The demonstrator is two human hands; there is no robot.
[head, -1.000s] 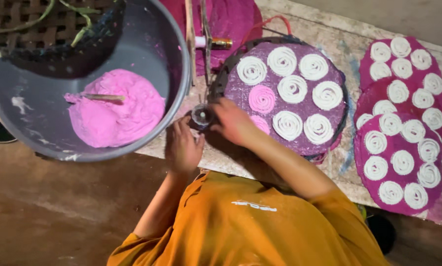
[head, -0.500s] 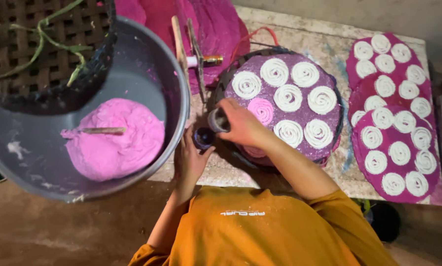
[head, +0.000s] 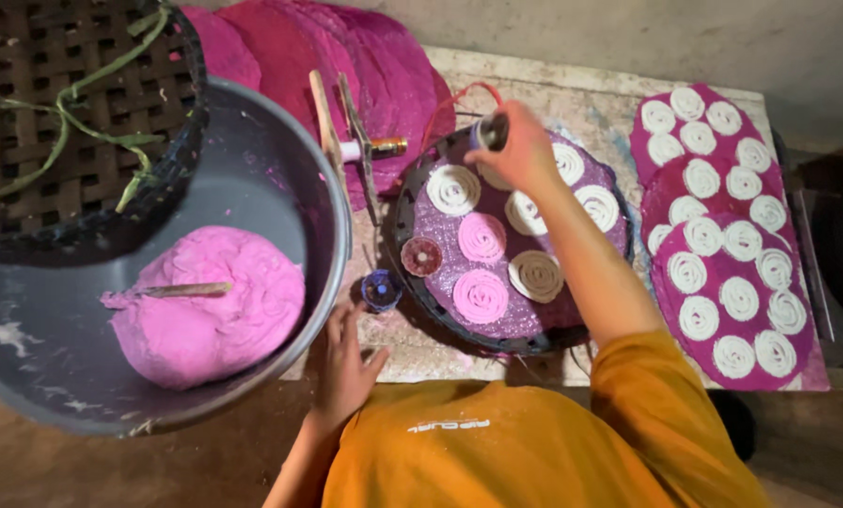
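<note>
Fingers of the right hand [head: 520, 150] are wrapping around a small metal press [head: 490, 132] above the round tray [head: 404, 202]; the left hand [head: 346, 362] is lying spread beside the grey bowl [head: 280, 179].

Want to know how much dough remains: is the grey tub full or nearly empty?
Mostly empty: one pink dough lump sits in the grey tub, bare walls above.
</note>
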